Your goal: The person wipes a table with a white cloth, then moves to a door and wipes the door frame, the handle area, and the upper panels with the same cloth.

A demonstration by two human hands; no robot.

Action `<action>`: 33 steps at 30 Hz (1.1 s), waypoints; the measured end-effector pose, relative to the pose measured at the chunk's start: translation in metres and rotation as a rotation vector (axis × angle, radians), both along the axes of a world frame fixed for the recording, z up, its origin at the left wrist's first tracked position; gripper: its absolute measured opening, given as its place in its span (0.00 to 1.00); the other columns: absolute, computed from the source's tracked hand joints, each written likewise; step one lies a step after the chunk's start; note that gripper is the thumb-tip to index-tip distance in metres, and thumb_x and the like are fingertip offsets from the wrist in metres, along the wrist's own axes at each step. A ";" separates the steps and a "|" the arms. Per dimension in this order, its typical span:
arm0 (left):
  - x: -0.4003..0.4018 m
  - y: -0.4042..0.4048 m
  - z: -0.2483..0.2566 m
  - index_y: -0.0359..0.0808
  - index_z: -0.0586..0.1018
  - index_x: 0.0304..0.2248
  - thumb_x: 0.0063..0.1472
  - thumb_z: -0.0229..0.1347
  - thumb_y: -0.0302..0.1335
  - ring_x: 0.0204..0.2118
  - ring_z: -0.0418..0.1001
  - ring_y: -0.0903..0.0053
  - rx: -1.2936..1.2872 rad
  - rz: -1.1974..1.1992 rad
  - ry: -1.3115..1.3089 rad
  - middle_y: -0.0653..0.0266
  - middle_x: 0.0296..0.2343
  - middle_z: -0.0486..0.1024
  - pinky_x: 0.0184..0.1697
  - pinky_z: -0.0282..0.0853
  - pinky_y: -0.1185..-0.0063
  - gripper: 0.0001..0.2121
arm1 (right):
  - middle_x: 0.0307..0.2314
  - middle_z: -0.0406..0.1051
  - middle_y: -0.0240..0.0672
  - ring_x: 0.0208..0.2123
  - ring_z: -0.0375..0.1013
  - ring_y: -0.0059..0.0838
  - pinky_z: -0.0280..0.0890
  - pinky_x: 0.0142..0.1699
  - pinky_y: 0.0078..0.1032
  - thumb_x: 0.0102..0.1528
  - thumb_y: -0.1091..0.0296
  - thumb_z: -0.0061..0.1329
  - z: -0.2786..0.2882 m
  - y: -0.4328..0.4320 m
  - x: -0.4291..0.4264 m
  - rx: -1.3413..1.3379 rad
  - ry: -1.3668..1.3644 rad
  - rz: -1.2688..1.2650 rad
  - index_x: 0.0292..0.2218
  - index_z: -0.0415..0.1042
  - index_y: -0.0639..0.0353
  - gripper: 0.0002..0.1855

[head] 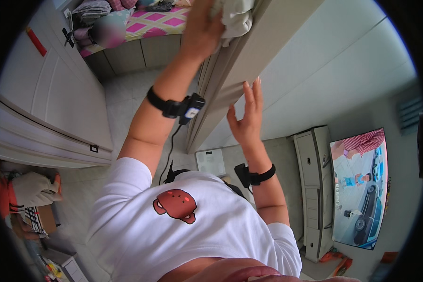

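Observation:
My left hand (pixel 202 33), blurred and partly cut off by the top edge, grips a bunched white cloth (pixel 238 21) against the upper part of a beige door frame (pixel 229 67). My right hand (pixel 248 118) is raised with its fingers spread and holds nothing. Its fingertips are at or very near the frame's face; contact is not certain. A black strap with a small black device (pixel 192 107) is around my left forearm, and a cable hangs from it. Another strapped device (pixel 245 175) sits at my right wrist.
A white panelled door (pixel 63 84) stands at left. Beyond the doorway is a bed with a pink-patterned cover (pixel 155 23). A white scale (pixel 210 162) lies on the floor. At right are a cabinet (pixel 312 197) and a lit television (pixel 359 190). Another person (pixel 31 188) is partly visible at far left.

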State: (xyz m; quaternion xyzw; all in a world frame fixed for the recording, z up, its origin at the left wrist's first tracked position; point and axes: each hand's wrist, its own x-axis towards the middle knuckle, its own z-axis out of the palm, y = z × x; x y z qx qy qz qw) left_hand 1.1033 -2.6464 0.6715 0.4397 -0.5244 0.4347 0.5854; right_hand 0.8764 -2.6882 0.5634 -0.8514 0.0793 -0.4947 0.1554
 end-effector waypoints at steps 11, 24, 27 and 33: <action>-0.044 0.009 -0.170 0.29 0.67 0.51 0.58 0.49 0.37 0.49 0.67 0.54 0.282 -0.396 0.568 0.47 0.47 0.68 0.54 0.59 0.67 0.24 | 0.60 0.48 0.58 0.63 0.45 0.57 0.52 0.62 0.40 0.47 0.85 0.48 -0.008 -0.007 0.005 -0.020 0.098 0.015 0.61 0.51 0.65 0.40; 0.030 -0.034 -0.026 0.36 0.67 0.54 0.59 0.53 0.34 0.56 0.60 0.54 0.149 -0.588 0.358 0.53 0.53 0.62 0.59 0.53 0.65 0.24 | 0.59 0.50 0.58 0.62 0.48 0.56 0.55 0.61 0.37 0.47 0.84 0.48 -0.017 -0.005 0.029 -0.018 0.121 -0.001 0.60 0.52 0.65 0.40; 0.012 -0.029 -0.119 0.32 0.69 0.51 0.60 0.49 0.30 0.49 0.69 0.58 0.205 -0.489 0.466 0.50 0.46 0.71 0.53 0.61 0.70 0.20 | 0.59 0.51 0.55 0.62 0.49 0.54 0.55 0.61 0.37 0.47 0.84 0.48 -0.012 0.000 0.021 0.018 0.117 0.005 0.60 0.51 0.65 0.40; -0.046 0.013 -0.243 0.32 0.66 0.53 0.63 0.46 0.31 0.51 0.68 0.63 0.328 -0.564 0.776 0.54 0.48 0.70 0.55 0.59 0.71 0.20 | 0.60 0.50 0.54 0.63 0.49 0.52 0.56 0.60 0.35 0.48 0.83 0.49 -0.005 0.009 0.009 0.001 0.131 -0.027 0.61 0.51 0.65 0.40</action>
